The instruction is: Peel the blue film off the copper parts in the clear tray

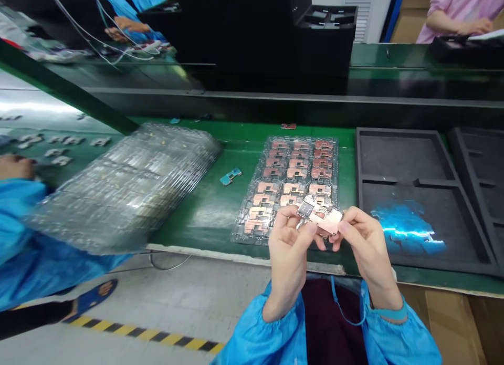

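The left hand (pixel 289 244) and the right hand (pixel 365 241) both pinch one small circuit board (pixel 328 221), each with the thumb on top. This board is held above the near right corner of the clear blister tray (pixel 239 233), in which copper-coloured boards (pixel 297 172) lie in three columns. To the left of the blister tray, a blue board (pixel 230 176) rests on the green table (pixel 200 207), and farther left stands a stack of clear trays (pixel 126 186). To its right lies a black compartment tray (pixel 409 163).

At three o'clock from my right hand (pixel 366 241), blue-white glare (pixel 413 232) streaks the black tray (pixel 401 155); at nine, stacked clear plastic trays (pixel 126 191) blur.
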`<state>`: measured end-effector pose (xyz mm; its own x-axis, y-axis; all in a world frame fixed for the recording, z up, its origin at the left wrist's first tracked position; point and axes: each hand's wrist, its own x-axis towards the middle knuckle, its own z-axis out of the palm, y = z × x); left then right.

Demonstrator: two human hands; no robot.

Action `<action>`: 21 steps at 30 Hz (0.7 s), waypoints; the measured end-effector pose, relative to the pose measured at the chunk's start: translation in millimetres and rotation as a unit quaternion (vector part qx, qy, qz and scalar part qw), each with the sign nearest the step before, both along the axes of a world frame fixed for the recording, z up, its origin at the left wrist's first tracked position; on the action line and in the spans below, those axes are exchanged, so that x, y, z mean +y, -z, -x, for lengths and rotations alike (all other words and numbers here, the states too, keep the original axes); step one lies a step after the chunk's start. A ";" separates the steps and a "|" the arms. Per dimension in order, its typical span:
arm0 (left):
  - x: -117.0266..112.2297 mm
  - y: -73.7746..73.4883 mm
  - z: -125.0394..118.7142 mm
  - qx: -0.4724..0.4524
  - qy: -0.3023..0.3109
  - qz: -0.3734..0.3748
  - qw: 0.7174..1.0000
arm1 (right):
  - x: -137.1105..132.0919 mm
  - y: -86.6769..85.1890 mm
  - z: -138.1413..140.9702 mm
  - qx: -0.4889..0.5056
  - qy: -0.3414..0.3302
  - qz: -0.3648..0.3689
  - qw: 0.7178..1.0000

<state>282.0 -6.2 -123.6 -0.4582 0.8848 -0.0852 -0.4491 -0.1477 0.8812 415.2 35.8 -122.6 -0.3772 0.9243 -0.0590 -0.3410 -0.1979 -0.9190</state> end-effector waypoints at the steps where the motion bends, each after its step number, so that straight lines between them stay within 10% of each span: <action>1: -0.1 1.1 0.7 0.008 -0.002 0.000 1.000 | 0.4 -0.2 -0.8 -0.011 0.004 -0.005 1.000; 21: 6.9 -1.3 2.8 0.137 -0.010 0.032 0.990 | -1.5 12.9 6.3 -0.235 0.042 -0.148 0.960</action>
